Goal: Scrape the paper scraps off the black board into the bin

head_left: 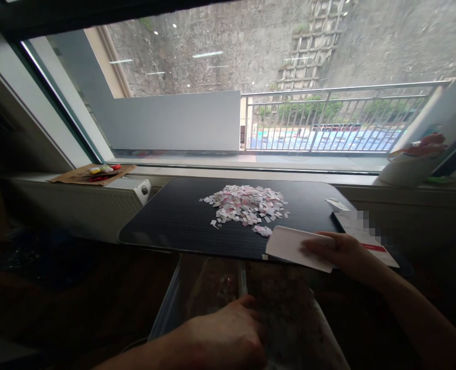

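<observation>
My right hand is closed on a stiff white card, thumb on top, at the front edge of the black table. The card lies tilted over that edge, beside a small clump of paper bits. Behind it is a large heap of small white and pinkish paper squares. Below the table edge, my left hand is closed at the right rim of a clear plastic bin. Its fingertips are partly hidden in shadow. Some paper bits show dimly inside the bin.
A printed sheet or box lies on the table's right side, near a small white slip. A radiator at left carries cardboard with small colourful items. A white container stands on the sill. The window is behind the table.
</observation>
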Demonstrator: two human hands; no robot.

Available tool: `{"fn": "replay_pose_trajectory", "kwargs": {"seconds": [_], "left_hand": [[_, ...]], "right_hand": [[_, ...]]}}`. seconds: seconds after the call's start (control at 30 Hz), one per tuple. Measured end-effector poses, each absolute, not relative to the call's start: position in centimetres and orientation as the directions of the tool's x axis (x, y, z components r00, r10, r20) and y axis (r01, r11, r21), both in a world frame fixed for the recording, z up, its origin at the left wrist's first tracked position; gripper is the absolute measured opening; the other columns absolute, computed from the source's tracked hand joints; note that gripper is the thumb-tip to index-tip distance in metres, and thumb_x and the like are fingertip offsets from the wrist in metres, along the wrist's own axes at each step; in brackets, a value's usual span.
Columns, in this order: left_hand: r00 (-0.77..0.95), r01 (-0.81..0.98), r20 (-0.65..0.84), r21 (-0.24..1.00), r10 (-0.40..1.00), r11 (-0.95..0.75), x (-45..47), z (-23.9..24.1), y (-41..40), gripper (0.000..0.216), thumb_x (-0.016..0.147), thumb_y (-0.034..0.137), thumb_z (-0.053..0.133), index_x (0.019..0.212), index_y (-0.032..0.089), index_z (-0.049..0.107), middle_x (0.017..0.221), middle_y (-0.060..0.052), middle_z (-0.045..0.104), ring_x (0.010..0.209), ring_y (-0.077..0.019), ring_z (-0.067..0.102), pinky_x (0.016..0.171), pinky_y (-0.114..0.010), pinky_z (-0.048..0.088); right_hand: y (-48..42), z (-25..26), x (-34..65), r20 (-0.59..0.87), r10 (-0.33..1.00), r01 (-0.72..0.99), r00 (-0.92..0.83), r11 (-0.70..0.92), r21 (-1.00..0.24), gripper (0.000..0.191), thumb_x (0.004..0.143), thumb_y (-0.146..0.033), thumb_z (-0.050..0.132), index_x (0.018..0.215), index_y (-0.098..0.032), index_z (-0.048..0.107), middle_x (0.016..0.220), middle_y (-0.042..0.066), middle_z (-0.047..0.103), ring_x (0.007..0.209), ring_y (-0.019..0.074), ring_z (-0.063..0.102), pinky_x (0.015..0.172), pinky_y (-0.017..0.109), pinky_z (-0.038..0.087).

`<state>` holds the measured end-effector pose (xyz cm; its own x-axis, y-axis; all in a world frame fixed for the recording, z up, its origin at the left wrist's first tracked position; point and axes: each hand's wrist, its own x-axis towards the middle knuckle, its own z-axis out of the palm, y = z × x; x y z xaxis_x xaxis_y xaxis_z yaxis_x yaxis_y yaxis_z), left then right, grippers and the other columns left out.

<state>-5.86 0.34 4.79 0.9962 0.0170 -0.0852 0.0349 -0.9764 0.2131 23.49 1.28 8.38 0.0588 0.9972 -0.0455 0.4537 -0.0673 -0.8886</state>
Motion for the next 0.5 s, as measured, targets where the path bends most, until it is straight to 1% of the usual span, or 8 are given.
{"fn": "replay_pose_trajectory", "kwargs": {"seconds": [0.07,0.17,0.27,0.33,0.4,0.5], "left_hand": [[0.997,0.037,-0.077,0.211,0.021,-0.977,-5.8,4.8,0.3,0.015,0.079,0.016,0.068,0.065,0.020,0.063,0.071,0.000,0.061,0.069,-0.0161,0.051,0.091,-0.038,0.041],[0.998,0.026,-0.062,0.220,0.012,-0.975,-5.9,4.9,0.3,0.014,0.079,0.017,0.069,0.066,0.020,0.064,0.072,0.000,0.062,0.071,-0.0162,0.052,0.092,-0.038,0.040],[0.997,0.030,-0.081,0.215,0.013,-0.976,-5.9,4.9,0.3,0.013,0.077,0.019,0.072,0.066,0.020,0.064,0.072,0.000,0.061,0.073,-0.0174,0.053,0.092,-0.040,0.039],[0.995,0.035,-0.099,0.212,0.014,-0.977,-5.8,4.9,0.2,0.013,0.077,0.018,0.072,0.066,0.020,0.064,0.072,0.000,0.061,0.073,-0.0173,0.054,0.091,-0.040,0.039],[0.995,0.040,-0.102,0.201,0.019,-0.979,-5.6,4.8,0.1,0.014,0.079,0.017,0.072,0.068,0.019,0.065,0.073,0.000,0.062,0.073,-0.0168,0.055,0.090,-0.040,0.039],[0.995,0.039,-0.097,0.165,0.023,-0.985,-5.2,4.3,-0.1,0.015,0.081,0.018,0.073,0.069,0.019,0.065,0.075,0.000,0.064,0.074,-0.0168,0.056,0.087,-0.039,0.038]], "right_hand": [[2.0,8.2,23.5,-0.087,0.996,0.438,0.012,-0.084,-0.895,0.053,0.066,-0.068,0.076,0.078,-0.017,0.077,0.069,0.003,0.071,0.059,0.0156,0.059,0.051,0.025,0.046],[2.6,8.5,23.4,-0.134,0.990,0.425,-0.045,-0.102,-0.899,0.052,0.066,-0.067,0.076,0.076,-0.016,0.074,0.065,0.001,0.069,0.055,0.0134,0.057,0.047,0.023,0.043],[2.4,9.1,23.7,-0.129,0.991,0.436,-0.028,-0.104,-0.894,0.051,0.064,-0.067,0.078,0.073,-0.016,0.075,0.062,0.001,0.068,0.053,0.0128,0.056,0.045,0.023,0.042],[2.2,9.4,24.2,-0.075,0.997,0.442,0.027,-0.079,-0.894,0.052,0.063,-0.068,0.079,0.074,-0.017,0.078,0.066,0.003,0.071,0.056,0.0150,0.059,0.047,0.024,0.045],[2.2,9.4,24.9,0.010,0.992,0.450,0.130,-0.050,-0.892,0.052,0.062,-0.068,0.079,0.079,-0.018,0.081,0.070,0.005,0.075,0.060,0.0180,0.063,0.050,0.027,0.048],[2.7,9.0,25.2,0.113,0.957,0.477,0.266,-0.029,-0.878,0.052,0.064,-0.065,0.080,0.087,-0.018,0.083,0.071,0.006,0.077,0.061,0.0199,0.065,0.051,0.028,0.049]]}}
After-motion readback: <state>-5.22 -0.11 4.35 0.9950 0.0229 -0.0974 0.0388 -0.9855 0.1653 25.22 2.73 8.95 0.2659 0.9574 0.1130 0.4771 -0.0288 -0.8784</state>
